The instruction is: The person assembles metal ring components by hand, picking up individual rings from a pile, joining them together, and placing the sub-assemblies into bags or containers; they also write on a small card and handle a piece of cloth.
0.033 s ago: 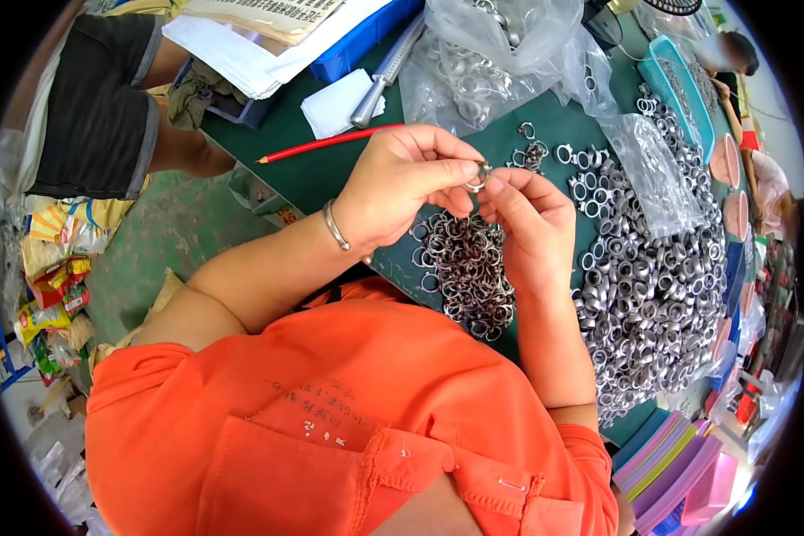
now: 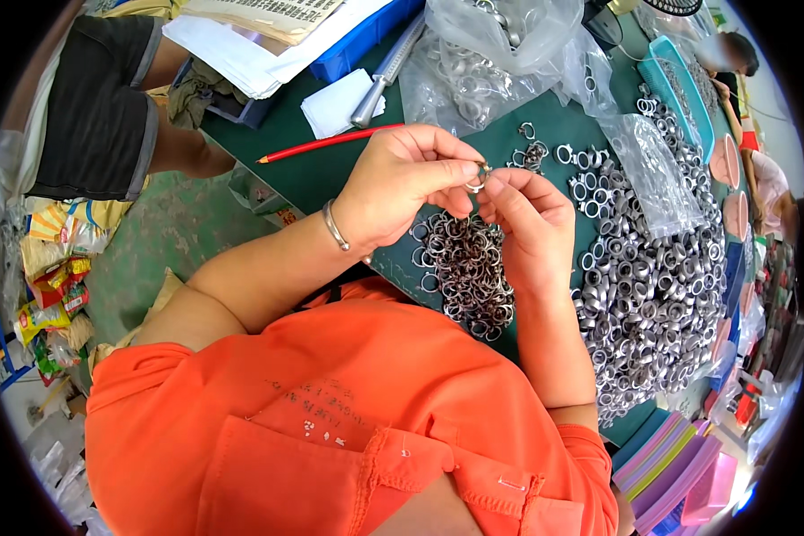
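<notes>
Dark green tabletop [image 2: 304, 183], smooth and flat, edge running diagonally; worn, patchy green floor [image 2: 152, 268] below it at left. Both hands meet over the table near that edge. Left hand [image 2: 380, 192]: thumb and index pinched on a small metal ring [image 2: 476, 186], other fingers curled. Right hand [image 2: 534, 219]: thumb and fingertips closed in on the same ring from the other side. So the ring sits between the two hands, above the table; finer detail is hidden by the fingers. Silver cuff bracelet [image 2: 334, 225] on the left wrist, rounded metal, ball-shaped end.

Just below the hands: heap of thin, dark brownish metal rings [image 2: 469, 272], tangled, open loops. Small clump of similar dark rings [image 2: 533, 157] past the right fingers. Right side: big pile of chunkier matte grey rings [image 2: 657, 308], thick-walled; crinkled clear plastic bag [image 2: 657, 174] lying on its upper part. Far side: translucent bag of metal parts [image 2: 478, 76], wrinkled film. Left of that: tapered grey metal tool [image 2: 389, 71], white paper slips [image 2: 338, 105], slim red pencil [image 2: 330, 143] pointing left. Teal plastic basket [image 2: 659, 85] at upper right.
</notes>
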The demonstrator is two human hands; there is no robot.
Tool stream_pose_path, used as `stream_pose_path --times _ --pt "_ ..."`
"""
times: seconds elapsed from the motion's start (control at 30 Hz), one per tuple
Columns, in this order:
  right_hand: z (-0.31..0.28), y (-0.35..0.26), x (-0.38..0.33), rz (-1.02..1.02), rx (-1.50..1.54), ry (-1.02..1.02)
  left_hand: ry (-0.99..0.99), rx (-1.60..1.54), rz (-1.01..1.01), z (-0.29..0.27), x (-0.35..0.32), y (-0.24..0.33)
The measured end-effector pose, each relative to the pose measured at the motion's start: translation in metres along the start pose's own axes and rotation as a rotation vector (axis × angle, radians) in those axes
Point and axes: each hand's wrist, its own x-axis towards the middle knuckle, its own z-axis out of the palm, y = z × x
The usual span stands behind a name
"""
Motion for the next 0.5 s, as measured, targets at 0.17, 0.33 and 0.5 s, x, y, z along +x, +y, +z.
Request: stream_pose_path --times 0.17,0.33,0.5 --pt "-0.0006 0.0023 0.0003 0.066 0.073 -0.016 -0.010 -0.023 -0.059 -0.0035 0.0002 0.0019" --pt "0.0036 0.0022 -0.0024 0.035 0.074 0.017 -0.007 -0.040 -0.075 -0.0043 0.0002 0.0015" --pt "0.0037 0.0027 -0.0036 -0.001 0.056 0.024 -0.015 0.005 -0.027 -0.0044 0.0003 0.0001"
